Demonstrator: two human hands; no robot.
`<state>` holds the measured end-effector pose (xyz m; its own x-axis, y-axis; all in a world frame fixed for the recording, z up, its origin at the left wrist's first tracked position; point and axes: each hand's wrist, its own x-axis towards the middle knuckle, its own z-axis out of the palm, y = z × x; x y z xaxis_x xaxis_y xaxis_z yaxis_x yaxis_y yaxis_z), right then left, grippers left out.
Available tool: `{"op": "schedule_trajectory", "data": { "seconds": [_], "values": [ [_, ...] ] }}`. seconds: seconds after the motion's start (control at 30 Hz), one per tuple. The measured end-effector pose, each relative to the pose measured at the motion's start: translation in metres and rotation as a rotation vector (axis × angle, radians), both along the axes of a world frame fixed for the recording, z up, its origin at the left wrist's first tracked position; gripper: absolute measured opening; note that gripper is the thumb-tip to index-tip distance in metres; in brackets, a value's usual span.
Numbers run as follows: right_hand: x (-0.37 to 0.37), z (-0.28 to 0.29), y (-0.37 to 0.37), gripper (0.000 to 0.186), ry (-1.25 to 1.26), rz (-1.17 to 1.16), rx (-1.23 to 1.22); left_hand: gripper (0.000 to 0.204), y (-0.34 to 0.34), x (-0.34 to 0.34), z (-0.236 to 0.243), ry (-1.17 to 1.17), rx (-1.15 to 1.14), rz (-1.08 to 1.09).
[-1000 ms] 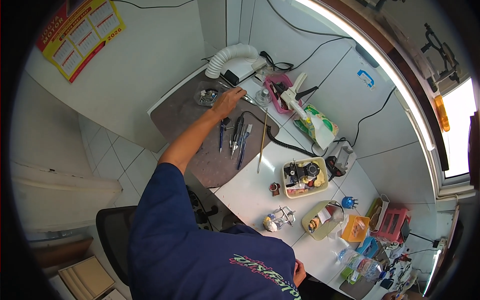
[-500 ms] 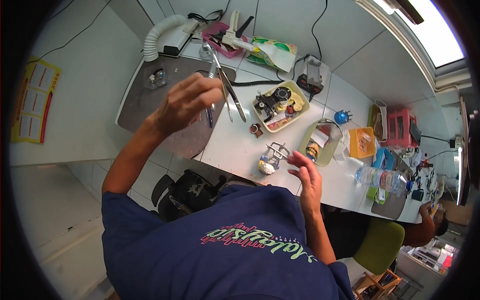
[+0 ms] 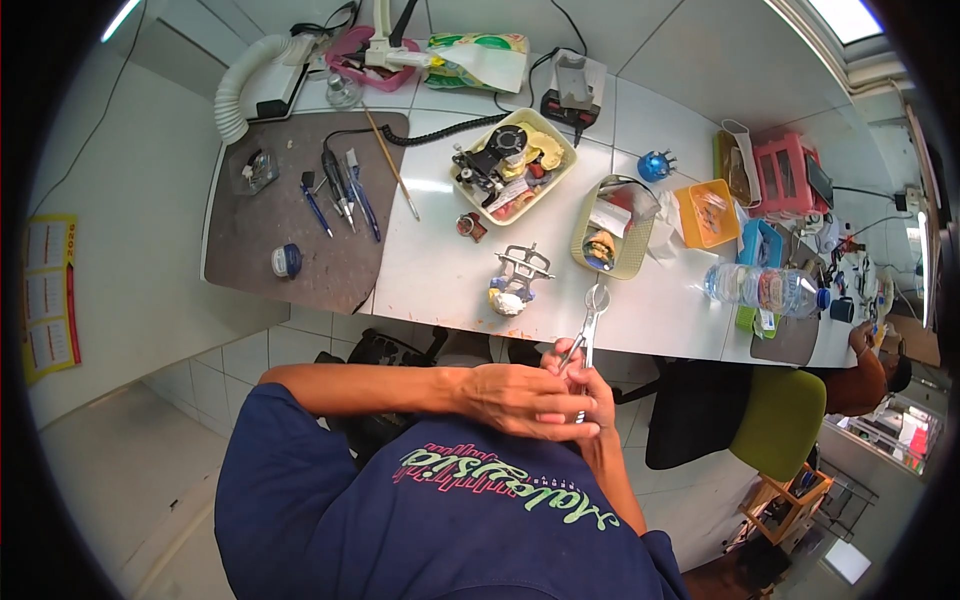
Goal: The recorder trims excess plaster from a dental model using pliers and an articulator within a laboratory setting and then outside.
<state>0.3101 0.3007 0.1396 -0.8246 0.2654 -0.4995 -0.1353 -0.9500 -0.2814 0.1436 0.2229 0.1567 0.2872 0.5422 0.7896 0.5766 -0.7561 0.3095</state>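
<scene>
At the table's front edge — silver tool upright between both hands.
Right hand: fingers curled closed around the tool's lower part. Left hand: fingers bent across the right — cannot tell whether they grip the tool. Tool's rounded end: just below the pale green basket, right of the metal frame, on the white table.

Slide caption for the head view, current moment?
Hands meet around a two-handled metal tool at a cluttered white workbench.
</scene>
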Motion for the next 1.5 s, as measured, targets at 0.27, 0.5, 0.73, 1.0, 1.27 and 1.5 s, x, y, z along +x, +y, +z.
{"op": "schedule_trajectory", "data": {
  "seconds": [0.27,0.5,0.73,1.0,1.27,1.5],
  "values": [
    [0.076,-0.014,-0.007,0.047,-0.311,-0.336,0.003,0.112,0.009,0.019,-0.099,-0.387,-0.755,0.929],
    [0.225,-0.040,-0.064,0.041,-0.441,-0.806,-0.056,0.116,0.037,0.032,-0.124,-0.193,-0.736,1.139],
    [0.359,-0.087,-0.155,0.038,-0.354,-1.102,-0.163,0.098,0.027,-0.007,-0.170,-0.159,-0.722,1.133],
    [0.463,-0.110,-0.236,0.029,-0.436,-1.437,-0.304,0.085,0.013,0.159,-0.099,-0.575,-0.933,0.666],
    [0.558,-0.104,-0.224,0.038,-0.071,-1.662,-0.304,0.069,0.107,0.489,-0.041,-0.950,-1.699,-0.348],
    [0.630,-0.104,-0.262,0.040,-0.321,-1.919,-0.363,0.063,0.175,0.729,0.031,-0.851,-1.802,-1.105]
  ]
}}
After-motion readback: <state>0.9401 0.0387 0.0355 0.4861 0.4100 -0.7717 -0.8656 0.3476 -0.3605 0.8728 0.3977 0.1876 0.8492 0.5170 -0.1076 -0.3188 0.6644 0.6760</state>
